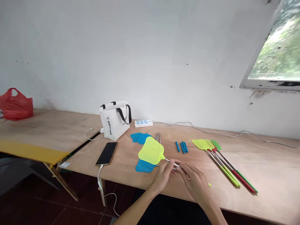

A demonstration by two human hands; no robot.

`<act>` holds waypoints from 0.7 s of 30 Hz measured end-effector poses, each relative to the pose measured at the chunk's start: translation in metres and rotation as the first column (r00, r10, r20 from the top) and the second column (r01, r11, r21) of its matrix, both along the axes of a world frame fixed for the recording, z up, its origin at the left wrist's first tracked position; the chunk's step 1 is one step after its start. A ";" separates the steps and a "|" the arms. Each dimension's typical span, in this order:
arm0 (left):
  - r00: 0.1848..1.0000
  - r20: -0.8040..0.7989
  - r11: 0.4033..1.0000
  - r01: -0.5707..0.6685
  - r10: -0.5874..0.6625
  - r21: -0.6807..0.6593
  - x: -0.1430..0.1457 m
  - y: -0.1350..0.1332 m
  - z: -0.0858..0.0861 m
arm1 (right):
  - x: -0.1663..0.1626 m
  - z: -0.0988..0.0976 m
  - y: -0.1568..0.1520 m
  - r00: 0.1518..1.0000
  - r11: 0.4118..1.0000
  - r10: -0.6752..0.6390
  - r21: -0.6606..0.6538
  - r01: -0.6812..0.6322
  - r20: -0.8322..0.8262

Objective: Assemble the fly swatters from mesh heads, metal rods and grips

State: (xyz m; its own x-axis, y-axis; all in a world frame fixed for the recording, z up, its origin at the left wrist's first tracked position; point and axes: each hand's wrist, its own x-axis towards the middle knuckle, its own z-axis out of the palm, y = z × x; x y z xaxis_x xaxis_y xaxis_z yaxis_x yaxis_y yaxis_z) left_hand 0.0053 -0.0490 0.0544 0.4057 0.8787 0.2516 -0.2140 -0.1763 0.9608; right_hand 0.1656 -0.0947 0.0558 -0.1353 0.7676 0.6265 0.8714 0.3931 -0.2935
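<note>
Both my hands meet over the metal rod of a yellow-green fly swatter (151, 151) near the table's front edge. My left hand (165, 175) pinches the rod just behind the mesh head. My right hand (195, 182) is closed round the rod further back, where a bit of its yellow handle shows beside my wrist. A blue swatter head (144, 166) lies under the yellow one. Behind it lie more blue heads (140, 137), bare metal rods (157, 136) and three blue handle grips (182, 147).
Finished swatters (222, 162) in yellow, green and red lie to the right. A phone (107, 153) on a cable, a white tote bag (115, 119) and a power strip (143, 123) sit to the left and behind. A red plastic bag (16, 104) is far left.
</note>
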 end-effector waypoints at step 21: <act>0.545 0.455 0.705 -0.614 0.704 -0.355 -0.146 0.084 0.039 | 0.171 -0.038 0.028 0.960 0.955 -0.261 0.168 0.243 0.100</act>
State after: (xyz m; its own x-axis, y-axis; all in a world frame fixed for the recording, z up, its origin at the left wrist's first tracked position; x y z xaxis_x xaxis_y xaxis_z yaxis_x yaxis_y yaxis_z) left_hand -0.1405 0.0347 0.0930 -0.4618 0.8836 0.0781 -0.5572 -0.3575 0.7495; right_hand 0.3370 -0.0669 0.0178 -0.0312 0.6827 0.7300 0.9729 0.1881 -0.1343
